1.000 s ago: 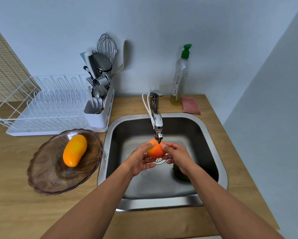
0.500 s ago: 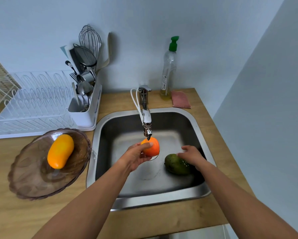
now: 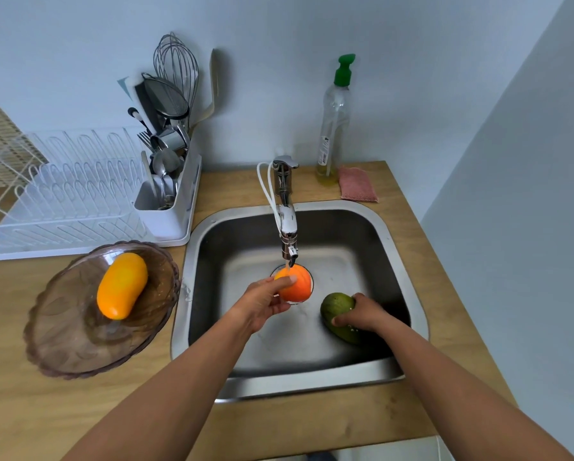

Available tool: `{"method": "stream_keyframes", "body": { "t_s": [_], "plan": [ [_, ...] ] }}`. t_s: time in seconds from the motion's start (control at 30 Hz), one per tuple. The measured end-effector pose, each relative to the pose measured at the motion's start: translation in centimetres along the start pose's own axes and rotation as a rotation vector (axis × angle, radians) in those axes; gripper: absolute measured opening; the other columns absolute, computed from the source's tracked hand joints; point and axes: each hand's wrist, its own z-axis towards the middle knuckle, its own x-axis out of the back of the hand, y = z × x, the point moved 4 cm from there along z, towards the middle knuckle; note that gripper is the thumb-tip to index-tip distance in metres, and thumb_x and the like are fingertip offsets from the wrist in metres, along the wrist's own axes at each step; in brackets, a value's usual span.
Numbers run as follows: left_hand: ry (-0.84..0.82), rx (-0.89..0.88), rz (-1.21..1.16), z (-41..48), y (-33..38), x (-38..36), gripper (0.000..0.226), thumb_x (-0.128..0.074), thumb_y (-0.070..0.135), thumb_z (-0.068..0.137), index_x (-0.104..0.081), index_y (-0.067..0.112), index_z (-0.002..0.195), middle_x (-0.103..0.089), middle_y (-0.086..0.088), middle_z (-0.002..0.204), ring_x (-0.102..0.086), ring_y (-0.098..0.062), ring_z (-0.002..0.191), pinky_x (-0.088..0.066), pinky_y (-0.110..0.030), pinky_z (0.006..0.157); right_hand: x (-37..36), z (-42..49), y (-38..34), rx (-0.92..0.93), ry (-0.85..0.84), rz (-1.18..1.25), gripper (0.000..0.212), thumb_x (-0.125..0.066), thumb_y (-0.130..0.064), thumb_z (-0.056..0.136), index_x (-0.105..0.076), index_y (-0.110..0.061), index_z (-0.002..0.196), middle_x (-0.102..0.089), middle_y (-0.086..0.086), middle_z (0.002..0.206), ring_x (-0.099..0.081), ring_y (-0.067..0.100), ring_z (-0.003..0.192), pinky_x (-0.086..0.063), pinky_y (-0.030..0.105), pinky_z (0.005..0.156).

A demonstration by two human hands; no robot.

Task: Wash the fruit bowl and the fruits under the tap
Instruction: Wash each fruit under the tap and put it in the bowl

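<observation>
Head: L hand [image 3: 262, 302] grips orange [image 3: 295, 282] — mid-sink [image 3: 408, 261].

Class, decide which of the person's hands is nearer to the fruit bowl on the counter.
Left. The left hand holds the orange fruit mid-sink, nearer the fruit bowl; the right hand grips the green fruit, farther right.

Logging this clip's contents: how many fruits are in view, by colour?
Orange: 1, the orange fruit held by the left hand under the tap.
Yellow: 1, the yellow fruit in the fruit bowl.
Green: 1, the green fruit under the right hand.
Total: 3.
</observation>
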Motion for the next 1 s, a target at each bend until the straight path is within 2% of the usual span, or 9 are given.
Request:
{"method": "stream_keyframes", "body": {
  "t_s": [0.2,0.3,0.43,0.57,0.63,0.7,0.83,0.93,1.0],
  "plan": [
    [-0.003,-0.041,0.041,-0.6,0.6,0.3,0.073,-0.083,0.026,0.076,-0.050,0.009,0.139,-0.055,-0.016,0.133,-0.063,-0.030,0.109,-0.057,-0.033,0.077,-1.0,-0.1,-0.1,-0.058,0.048,0.141,0.099,-0.087,-0.047,0.060,-0.037,-0.010,0.138,-0.055,0.013,0.131,-0.060,0.030,0.111,-0.054,0.042,0.094],
    [-0.007,-0.050,0.070,-1.0,1.0,0.5,0.062,-0.080,0.025,0.080,-0.054,0.013,0.134,-0.061,-0.010,0.121,-0.063,-0.027,0.104,-0.054,-0.038,0.088,-1.4,-0.4,-0.5,-0.055,0.090,0.164,0.096,-0.086,-0.048,0.059,-0.039,-0.013,0.136,-0.054,0.015,0.130,-0.060,0.032,0.111,-0.055,0.040,0.091],
    [0.003,-0.107,0.104,-2.3,1.8,1.1,0.059,-0.081,0.027,0.077,-0.057,0.017,0.131,-0.062,-0.012,0.125,-0.063,-0.030,0.111,-0.054,-0.040,0.088,-1.7,-1.5,-1.9,0.011,0.126,0.378,0.085,-0.086,-0.040,0.063,-0.045,-0.014,0.133,-0.058,0.011,0.120,-0.061,0.028,0.104,-0.053,0.036,0.085],
    [0.024,-0.245,0.158,-3.8,3.5,2.1,0.061,-0.082,0.023,0.076,-0.055,0.018,0.131,-0.059,-0.012,0.129,-0.062,-0.029,0.112,-0.056,-0.040,0.087,-1.8,-2.9,-4.2,0.124,0.078,0.618,0.066,-0.082,-0.031,0.076,-0.048,-0.015,0.130,-0.059,0.010,0.116,-0.060,0.024,0.096,-0.048,0.028,0.069],
    [0.071,-0.337,0.229,-5.2,4.6,2.9,0.058,-0.079,0.020,0.080,-0.053,0.021,0.132,-0.055,-0.008,0.128,-0.059,-0.026,0.110,-0.056,-0.037,0.085,-1.8,-3.5,-5.8,0.173,0.061,0.686,0.064,-0.081,-0.031,0.078,-0.046,-0.017,0.129,-0.058,0.009,0.116,-0.059,0.018,0.092,-0.048,0.027,0.067],
    [0.148,-0.429,0.333,-6.7,5.8,4.0,0.068,-0.079,0.024,0.080,-0.047,0.023,0.140,-0.051,-0.004,0.129,-0.056,-0.023,0.111,-0.055,-0.034,0.085,-2.0,-3.8,-7.4,0.209,0.042,0.749,0.068,-0.084,-0.034,0.074,-0.046,-0.017,0.128,-0.058,0.008,0.117,-0.060,0.016,0.092,-0.051,0.030,0.071],
    [0.301,-0.558,0.339,-9.8,8.4,7.4,0.075,-0.083,0.032,0.074,-0.045,0.027,0.139,-0.051,-0.001,0.127,-0.057,-0.022,0.113,-0.055,-0.044,0.094,-2.3,-3.8,-10.2,0.246,-0.021,0.838,0.091,-0.089,-0.049,0.049,-0.054,-0.017,0.127,-0.066,0.006,0.117,-0.067,0.024,0.102,-0.058,0.042,0.084],
    [0.444,-0.631,0.270,-12.0,9.9,11.0,0.061,-0.081,0.034,0.076,-0.052,0.024,0.129,-0.060,-0.002,0.121,-0.063,-0.019,0.105,-0.058,-0.033,0.080,-2.2,-3.7,-11.7,0.252,-0.075,0.845,0.094,-0.089,-0.053,0.045,-0.056,-0.017,0.126,-0.069,0.007,0.116,-0.069,0.027,0.103,-0.059,0.041,0.081],
    [0.550,-0.635,0.260,-12.9,10.2,13.7,0.056,-0.079,0.036,0.077,-0.058,0.021,0.127,-0.065,0.000,0.115,-0.065,-0.011,0.096,-0.054,-0.025,0.074,-2.1,-3.7,-12.3,0.259,-0.080,0.844,0.097,-0.089,-0.053,0.045,-0.054,-0.016,0.127,-0.068,0.008,0.118,-0.068,0.028,0.105,-0.057,0.047,0.091]
  ]
}}
